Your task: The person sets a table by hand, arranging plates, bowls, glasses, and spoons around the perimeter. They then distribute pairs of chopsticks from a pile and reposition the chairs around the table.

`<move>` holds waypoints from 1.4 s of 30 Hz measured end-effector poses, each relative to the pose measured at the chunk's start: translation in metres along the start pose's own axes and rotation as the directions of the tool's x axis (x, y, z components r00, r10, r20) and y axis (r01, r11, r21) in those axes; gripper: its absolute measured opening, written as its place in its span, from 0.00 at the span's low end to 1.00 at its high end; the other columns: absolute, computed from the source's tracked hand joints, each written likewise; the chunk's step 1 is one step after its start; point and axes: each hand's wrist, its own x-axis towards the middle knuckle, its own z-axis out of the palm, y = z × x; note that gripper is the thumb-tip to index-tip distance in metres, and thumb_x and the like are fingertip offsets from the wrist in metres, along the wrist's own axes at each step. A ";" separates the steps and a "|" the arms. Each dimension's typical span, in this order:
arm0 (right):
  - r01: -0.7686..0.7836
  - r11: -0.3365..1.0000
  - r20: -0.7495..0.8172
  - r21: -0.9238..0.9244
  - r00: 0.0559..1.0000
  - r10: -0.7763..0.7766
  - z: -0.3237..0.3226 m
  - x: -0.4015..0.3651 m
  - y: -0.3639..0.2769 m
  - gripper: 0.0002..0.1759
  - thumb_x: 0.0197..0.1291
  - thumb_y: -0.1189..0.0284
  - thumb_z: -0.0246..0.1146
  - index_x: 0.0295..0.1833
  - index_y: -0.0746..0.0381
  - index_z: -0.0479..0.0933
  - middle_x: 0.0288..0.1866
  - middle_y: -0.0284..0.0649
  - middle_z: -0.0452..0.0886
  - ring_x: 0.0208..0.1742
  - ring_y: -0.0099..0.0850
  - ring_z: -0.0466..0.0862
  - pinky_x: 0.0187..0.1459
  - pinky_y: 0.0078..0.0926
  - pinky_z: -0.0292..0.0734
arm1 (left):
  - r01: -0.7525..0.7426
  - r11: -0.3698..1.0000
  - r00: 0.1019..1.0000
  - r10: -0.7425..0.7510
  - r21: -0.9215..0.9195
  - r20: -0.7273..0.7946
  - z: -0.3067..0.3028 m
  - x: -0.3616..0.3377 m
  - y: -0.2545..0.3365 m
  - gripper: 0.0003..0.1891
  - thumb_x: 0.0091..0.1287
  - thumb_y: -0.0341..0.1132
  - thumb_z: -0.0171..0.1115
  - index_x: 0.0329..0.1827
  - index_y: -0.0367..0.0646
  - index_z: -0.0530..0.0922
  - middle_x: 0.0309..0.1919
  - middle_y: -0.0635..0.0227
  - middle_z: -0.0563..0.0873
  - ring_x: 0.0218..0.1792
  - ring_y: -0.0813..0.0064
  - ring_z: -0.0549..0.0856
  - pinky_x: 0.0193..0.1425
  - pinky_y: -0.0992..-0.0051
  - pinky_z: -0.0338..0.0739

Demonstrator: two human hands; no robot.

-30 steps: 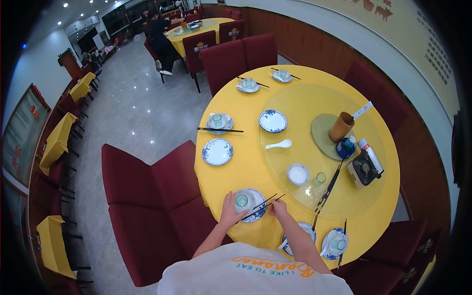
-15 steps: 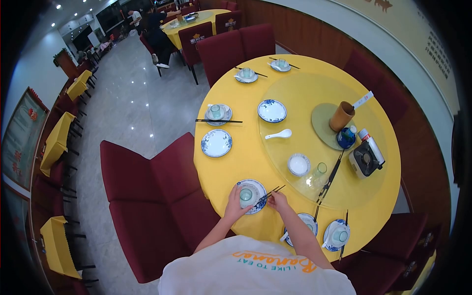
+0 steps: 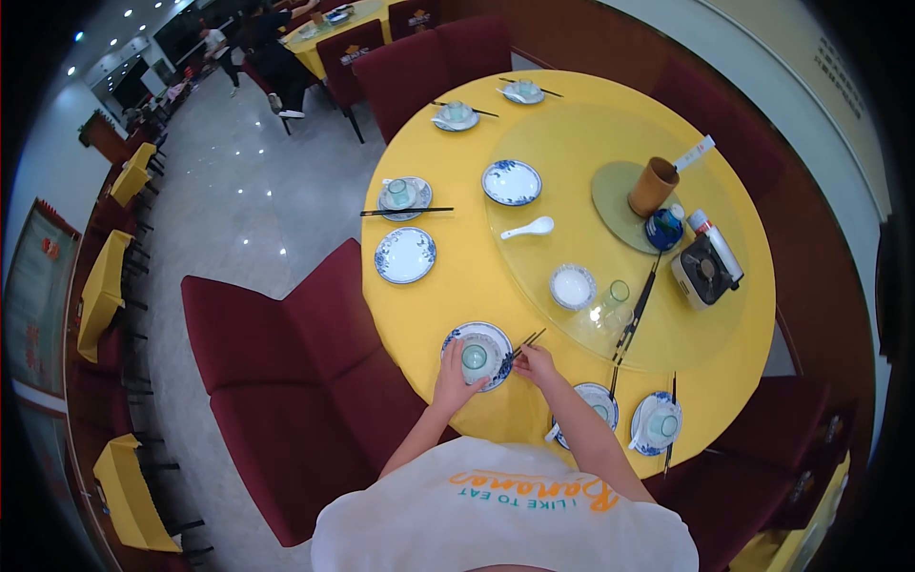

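Note:
My left hand (image 3: 455, 379) curls round the near-left side of a blue-and-white plate (image 3: 502, 377), fingers on its left and thumb near its front. On that plate sit a small bowl, largely covered by my hand and a cup, and a greenish glass cup (image 3: 475, 357). Just right of the plate, my right hand (image 3: 536, 365) pinches a pair of dark chopsticks (image 3: 532, 339), which slant up over the yellow cloth. Two other settings lie near my right forearm: a plate with a glass cup (image 3: 599, 413) and another plate (image 3: 657, 423) with chopsticks beside it.
A glass turntable (image 3: 562, 133) bears a plate (image 3: 512, 182), spoon (image 3: 528, 228), bowl (image 3: 573, 287), glass (image 3: 620, 291), bamboo holder (image 3: 654, 187) and portable stove (image 3: 705, 272). More settings line the yellow table (image 3: 419, 315). Red chairs (image 3: 286, 381) stand left; people (image 3: 262, 48) are behind.
The view has shifted, so the table sits higher in it. My right hand and the chopsticks have moved slightly away from over the plate to its right side. My left hand stays at the plate.

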 end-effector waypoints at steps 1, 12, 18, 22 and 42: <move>0.006 1.000 -0.004 -0.008 1.000 -0.006 -0.001 -0.003 0.000 0.10 0.58 0.66 0.55 0.38 0.61 0.67 0.29 0.37 0.71 0.28 0.31 0.77 0.33 0.31 0.78 | -0.009 1.000 1.000 0.009 -0.005 -0.013 -0.001 0.000 0.002 0.46 0.44 0.44 0.69 0.62 0.35 0.52 0.62 0.45 0.54 0.63 0.49 0.56 0.65 0.61 0.54; 0.035 0.996 0.061 0.079 0.997 -0.040 -0.039 -0.091 0.012 0.20 0.56 0.63 0.57 0.48 0.67 0.65 0.37 0.41 0.71 0.34 0.32 0.77 0.37 0.28 0.77 | -0.204 0.962 0.972 0.221 0.179 -0.082 -0.017 0.048 0.031 0.36 0.52 0.43 0.63 0.60 0.34 0.58 0.61 0.45 0.54 0.63 0.43 0.50 0.64 0.53 0.50; -0.008 0.994 0.054 0.111 0.999 0.002 -0.057 -0.137 0.027 0.17 0.58 0.63 0.55 0.48 0.63 0.66 0.35 0.39 0.72 0.35 0.29 0.76 0.40 0.27 0.76 | -0.303 0.932 0.942 0.324 0.199 -0.084 0.010 0.131 0.042 0.33 0.54 0.40 0.61 0.60 0.35 0.59 0.60 0.46 0.56 0.62 0.43 0.52 0.64 0.54 0.51; 0.025 0.997 0.067 0.073 0.997 -0.030 -0.056 -0.158 0.028 0.16 0.59 0.64 0.54 0.47 0.63 0.67 0.36 0.39 0.72 0.36 0.28 0.77 0.39 0.23 0.75 | -0.255 0.948 0.954 0.278 0.190 -0.111 0.057 0.201 0.019 0.33 0.53 0.38 0.61 0.61 0.37 0.58 0.60 0.47 0.57 0.61 0.45 0.55 0.64 0.56 0.52; 0.175 0.971 0.019 -0.161 0.985 -0.174 -0.067 -0.143 0.026 0.14 0.59 0.68 0.55 0.46 0.65 0.68 0.35 0.38 0.75 0.34 0.26 0.78 0.36 0.21 0.75 | 0.172 0.954 0.984 -0.155 0.244 -0.087 0.108 0.287 0.021 0.11 0.54 0.36 0.60 0.36 0.40 0.74 0.33 0.61 0.77 0.36 0.62 0.78 0.37 0.65 0.75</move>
